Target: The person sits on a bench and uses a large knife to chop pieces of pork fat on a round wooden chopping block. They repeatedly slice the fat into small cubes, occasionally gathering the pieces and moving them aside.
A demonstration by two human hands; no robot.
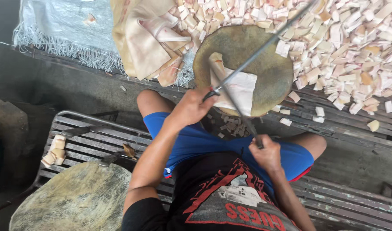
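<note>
My left hand is closed on the handle of a long thin grey blade that slants up to the right over a round wooden chopping block. Closed in my right hand, above my blue shorts, is the end of a dark slim rod. The rod runs up and left and crosses the blade close to my left hand. A pale flat slab lies on the block under the crossing tools.
A big heap of small pale cut pieces covers the boards behind and right of the block. A beige sack lies at top left. A second round block and several pale chunks rest on the slatted metal bench.
</note>
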